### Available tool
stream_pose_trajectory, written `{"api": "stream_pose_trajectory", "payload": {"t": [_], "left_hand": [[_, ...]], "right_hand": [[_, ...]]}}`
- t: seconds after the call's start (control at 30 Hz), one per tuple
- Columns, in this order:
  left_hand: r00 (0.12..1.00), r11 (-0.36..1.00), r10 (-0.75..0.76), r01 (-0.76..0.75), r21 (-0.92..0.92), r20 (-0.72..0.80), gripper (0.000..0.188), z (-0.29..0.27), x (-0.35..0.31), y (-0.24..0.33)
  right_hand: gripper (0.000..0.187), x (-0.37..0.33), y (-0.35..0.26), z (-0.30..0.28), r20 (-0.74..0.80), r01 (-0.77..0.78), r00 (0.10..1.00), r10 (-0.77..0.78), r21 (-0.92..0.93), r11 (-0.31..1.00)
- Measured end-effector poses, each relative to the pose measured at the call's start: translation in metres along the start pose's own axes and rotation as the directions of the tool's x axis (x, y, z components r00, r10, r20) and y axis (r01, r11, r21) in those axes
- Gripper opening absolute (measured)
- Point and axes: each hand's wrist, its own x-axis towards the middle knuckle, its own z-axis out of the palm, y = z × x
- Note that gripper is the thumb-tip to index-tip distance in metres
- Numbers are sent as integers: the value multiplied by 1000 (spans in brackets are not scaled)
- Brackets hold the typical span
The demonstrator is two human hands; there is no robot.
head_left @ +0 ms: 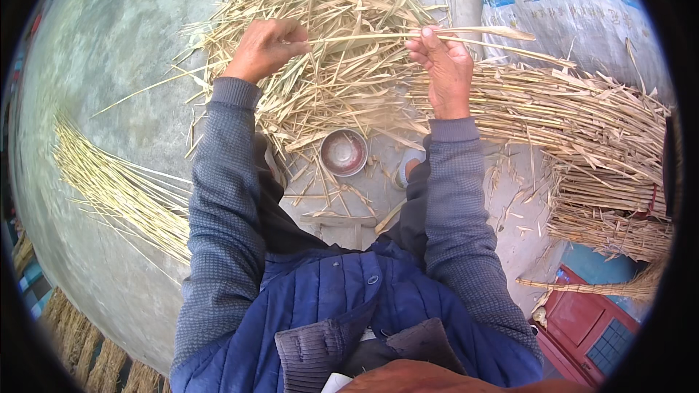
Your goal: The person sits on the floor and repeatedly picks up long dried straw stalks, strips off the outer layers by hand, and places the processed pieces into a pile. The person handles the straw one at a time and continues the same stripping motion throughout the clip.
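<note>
A long, pale dry stalk [357, 38] stretches level between my two hands, above a heap of loose straw and leaf strips [328, 94]. My left hand [268, 47] is closed in a pinch at the stalk's left end. Thumb and fingers of my right hand [444, 64] pinch it farther along, where leafy ends [502, 31] stick out to the right. Below, between my feet, a small round metal bowl [344, 153] with a reddish inside rests on the floor.
Thick bundles of unpeeled stalks [553, 105] lie stacked at right, below a white and blue sack [575, 22]. Slender yellowish stalks [120, 189] are spread at left on the concrete floor [131, 44]. Straw bundles [80, 335] line the lower left; a red panelled object [582, 313] is lower right.
</note>
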Motion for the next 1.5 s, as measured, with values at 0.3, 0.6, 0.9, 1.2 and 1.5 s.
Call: {"api": "stream_pose_trajectory", "payload": {"t": [0.3,0.6,0.9,1.2,1.5], "left_hand": [[998,955,-53,56,-292,17,24,45,10,22],[942,659,-273,35,-751,-195,19,25,13,13],[896,949,240,-134,286,-375,25,15,7,-13],[990,989,116,-122,-83,-75,22,31,10,5],[941,942,-280,307,-133,191,28,-21,-4,-21]], "right_hand": [[34,-17,6,27,220,-33,975,19,59,998],[31,-15,14,22,147,-38,988,37,6,999],[34,-14,20,26,199,-79,976,83,-26,997],[27,-9,16,25,193,-2,981,1,6,1000],[24,-4,-4,-1,285,23,957,-43,76,997]]}}
